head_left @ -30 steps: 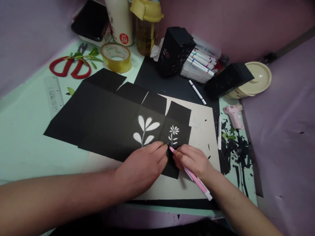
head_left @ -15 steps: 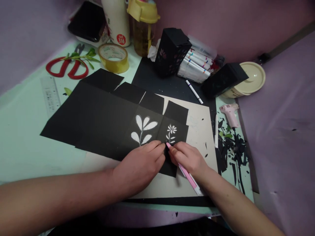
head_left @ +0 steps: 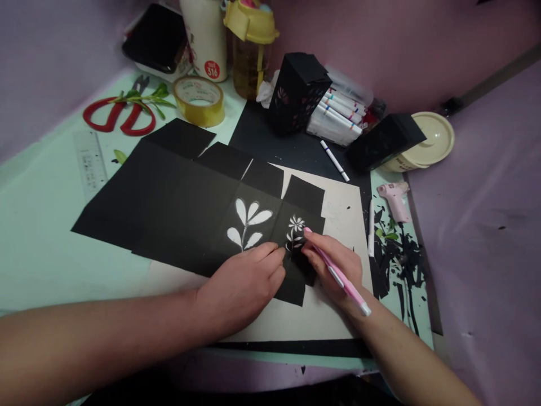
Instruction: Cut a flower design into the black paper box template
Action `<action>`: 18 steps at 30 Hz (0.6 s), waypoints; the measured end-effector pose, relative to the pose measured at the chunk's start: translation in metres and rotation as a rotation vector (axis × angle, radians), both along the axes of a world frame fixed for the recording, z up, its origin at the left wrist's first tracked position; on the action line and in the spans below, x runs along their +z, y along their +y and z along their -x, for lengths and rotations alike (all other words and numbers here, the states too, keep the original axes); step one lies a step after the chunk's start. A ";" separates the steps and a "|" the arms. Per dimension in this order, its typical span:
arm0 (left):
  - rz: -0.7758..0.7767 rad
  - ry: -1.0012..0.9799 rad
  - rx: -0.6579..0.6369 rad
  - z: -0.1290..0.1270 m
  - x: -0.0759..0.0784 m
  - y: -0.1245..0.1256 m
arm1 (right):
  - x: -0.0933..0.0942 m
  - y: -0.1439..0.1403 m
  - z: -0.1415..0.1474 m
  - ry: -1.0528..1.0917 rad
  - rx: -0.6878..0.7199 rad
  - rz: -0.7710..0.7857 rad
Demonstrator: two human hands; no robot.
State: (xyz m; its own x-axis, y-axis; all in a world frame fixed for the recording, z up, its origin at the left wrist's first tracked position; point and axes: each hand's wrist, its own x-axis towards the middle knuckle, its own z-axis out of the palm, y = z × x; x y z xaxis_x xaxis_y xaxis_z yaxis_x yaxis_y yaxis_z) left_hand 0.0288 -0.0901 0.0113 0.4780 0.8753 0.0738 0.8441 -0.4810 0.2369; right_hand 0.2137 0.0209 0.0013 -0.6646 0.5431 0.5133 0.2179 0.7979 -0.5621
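both forearms are bare up to the picture's lower edge, with no sleeve, watch, bracelet or glove in view. the left hand [head_left: 245, 285] and the right hand [head_left: 336, 265] wear no rings; fingernails are short and unpainted.

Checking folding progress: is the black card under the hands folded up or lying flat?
Flat: the black card lies spread on the table, creases visible, flaps unfolded.

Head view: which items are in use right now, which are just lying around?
In use: left hand pressing black card sheet; right hand holding pink craft knife at small flower cutout.

Lying about: red scissors, tape roll, ruler, glue gun, marker pack.
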 end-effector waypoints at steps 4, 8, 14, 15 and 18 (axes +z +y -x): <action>0.005 -0.004 0.011 -0.001 -0.001 0.001 | 0.000 0.001 0.003 0.046 -0.025 -0.008; -0.059 -0.025 0.031 -0.001 -0.004 0.000 | 0.000 0.004 0.008 -0.026 0.077 0.016; -0.171 -0.046 0.061 0.000 -0.006 -0.002 | -0.004 0.007 0.008 -0.191 0.142 0.023; -0.180 -0.052 0.066 0.000 -0.006 -0.002 | -0.005 0.007 0.008 -0.187 0.143 0.018; -0.179 -0.052 0.057 0.000 -0.005 -0.002 | -0.004 0.008 0.009 -0.159 0.151 -0.003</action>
State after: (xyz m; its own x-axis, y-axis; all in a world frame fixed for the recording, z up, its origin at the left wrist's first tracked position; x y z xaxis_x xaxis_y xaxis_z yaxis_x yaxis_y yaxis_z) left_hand 0.0289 -0.0916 0.0059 0.4197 0.8713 0.2542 0.8599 -0.4714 0.1958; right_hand 0.2042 0.0288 -0.0031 -0.8111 0.4298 0.3968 0.1815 0.8297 -0.5279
